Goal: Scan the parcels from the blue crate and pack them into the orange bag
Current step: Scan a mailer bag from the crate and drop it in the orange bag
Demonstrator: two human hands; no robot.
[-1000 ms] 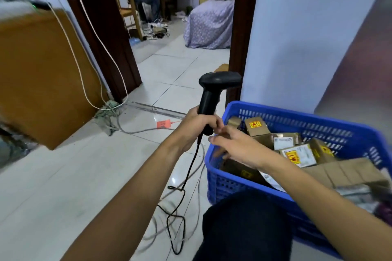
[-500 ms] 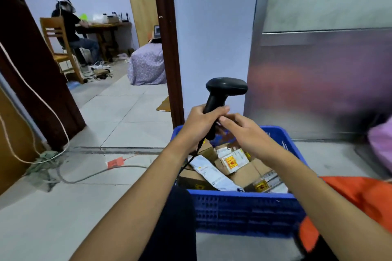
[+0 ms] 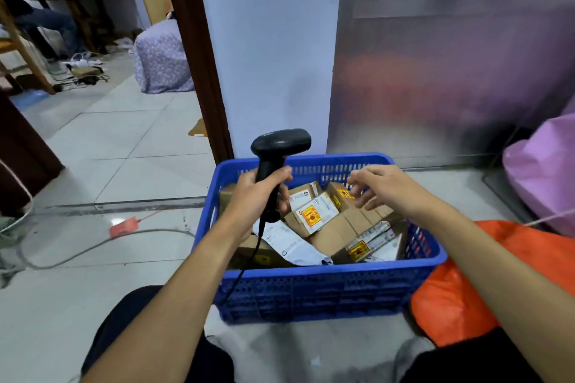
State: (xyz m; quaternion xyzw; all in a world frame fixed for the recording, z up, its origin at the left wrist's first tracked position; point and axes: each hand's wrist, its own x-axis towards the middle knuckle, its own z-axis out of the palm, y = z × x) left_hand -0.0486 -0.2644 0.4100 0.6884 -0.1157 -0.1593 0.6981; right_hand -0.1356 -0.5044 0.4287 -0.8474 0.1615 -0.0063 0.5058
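Observation:
A blue crate (image 3: 323,289) stands on the floor in front of me, filled with several cardboard parcels (image 3: 315,214) bearing yellow-red labels and a white mailer bag (image 3: 289,244). My left hand (image 3: 255,199) grips the handle of a black barcode scanner (image 3: 277,149), held upright over the crate's left side; its cable hangs down. My right hand (image 3: 381,185) hovers above the crate's right half with its fingers loosely spread, holding nothing. The orange bag (image 3: 460,295) lies on the floor just right of the crate.
A steel panel (image 3: 451,78) and a white wall rise behind the crate. A pink bag (image 3: 544,177) sits at the far right. Grey cables and a red tag (image 3: 124,225) lie on the tiled floor to the left. A person sits at a desk beyond the doorway.
My view swung right, so the crate sits centred and the orange bag shows. My right hand let go of the scanner and moved right over the parcels.

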